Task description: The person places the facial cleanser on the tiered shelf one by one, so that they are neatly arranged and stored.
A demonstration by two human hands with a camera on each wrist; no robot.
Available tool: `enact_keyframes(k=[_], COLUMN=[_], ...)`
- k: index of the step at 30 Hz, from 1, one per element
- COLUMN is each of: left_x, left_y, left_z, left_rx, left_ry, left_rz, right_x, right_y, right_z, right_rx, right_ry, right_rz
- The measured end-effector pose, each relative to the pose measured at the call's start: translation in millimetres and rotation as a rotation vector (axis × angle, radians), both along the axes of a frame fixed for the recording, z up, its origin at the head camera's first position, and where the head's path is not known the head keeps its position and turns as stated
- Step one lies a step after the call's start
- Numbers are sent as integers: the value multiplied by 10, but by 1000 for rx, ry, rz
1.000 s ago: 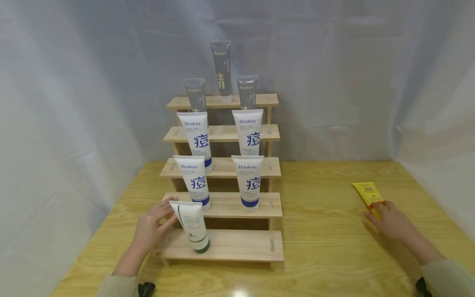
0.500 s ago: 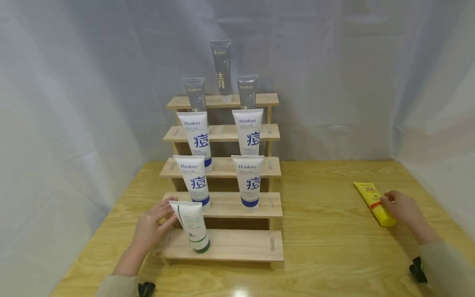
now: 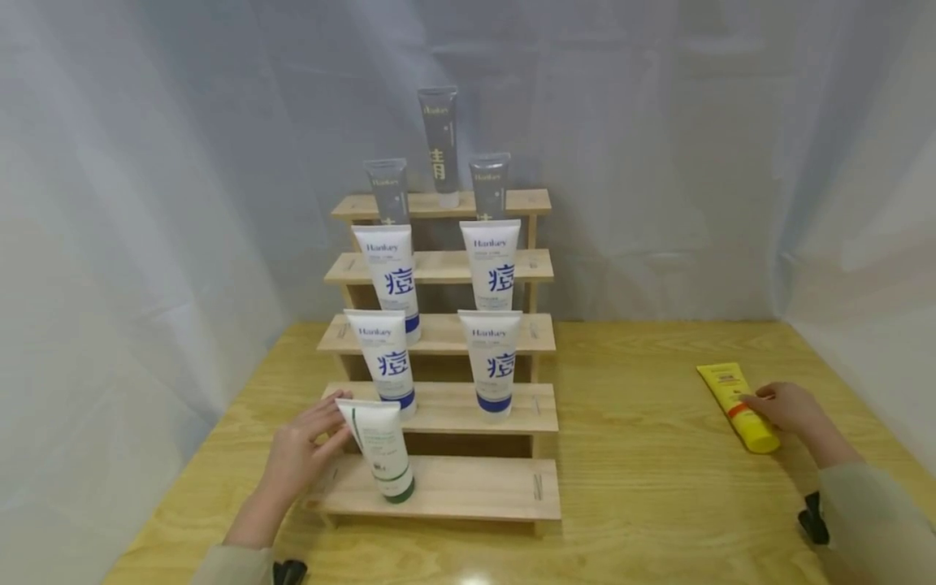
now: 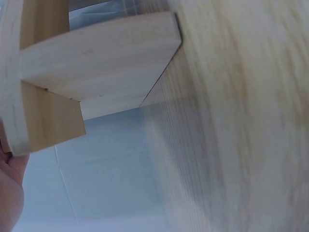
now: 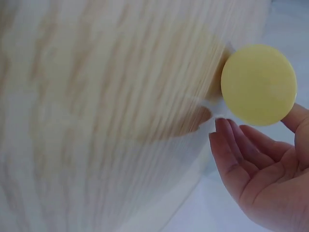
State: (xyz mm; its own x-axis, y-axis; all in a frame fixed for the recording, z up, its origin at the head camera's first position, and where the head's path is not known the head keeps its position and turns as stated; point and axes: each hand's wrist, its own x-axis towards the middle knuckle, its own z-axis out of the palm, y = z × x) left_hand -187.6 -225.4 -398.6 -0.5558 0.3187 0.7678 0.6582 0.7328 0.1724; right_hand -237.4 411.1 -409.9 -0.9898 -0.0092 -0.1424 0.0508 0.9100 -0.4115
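In the head view, a yellow squeeze tube (image 3: 737, 406) with a red band lies on the table at the right. My right hand (image 3: 793, 408) is at its right side, fingertips by the band. The right wrist view shows its round yellow cap (image 5: 259, 84) end-on, with relaxed fingers of the right hand (image 5: 263, 174) below and the thumb partly hidden behind it. A white tube with green lines (image 3: 382, 447) stands on the lowest step of the wooden stand (image 3: 483, 487). My left hand (image 3: 296, 451) is beside this tube, fingers against the stand's left side, their tips partly hidden.
Higher steps hold white tubes with blue lettering (image 3: 491, 357) and grey tubes (image 3: 439, 138), all upright. A pale curtain (image 3: 658, 162) hangs behind and along both sides. The wooden table (image 3: 636, 487) extends between the stand and the yellow tube.
My right hand has drawn back from over the yellow tube's cap end to its right side, uncovering the cap. The left hand stays by the stand. The head view has shifted slightly.
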Motion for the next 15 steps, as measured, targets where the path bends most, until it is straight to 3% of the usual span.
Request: enact_keyframes(k=[8,15], left_x=[4,4], left_y=[0,3], left_z=[19,15], left_rx=[-5,-6], left_ry=[1,28], left_rz=[-1,-15], right_x=[-38,-33], right_y=[-97,-145], right_z=[18,23], right_rx=[-5,-25], right_ry=[-35,-42], right_rz=[38,19])
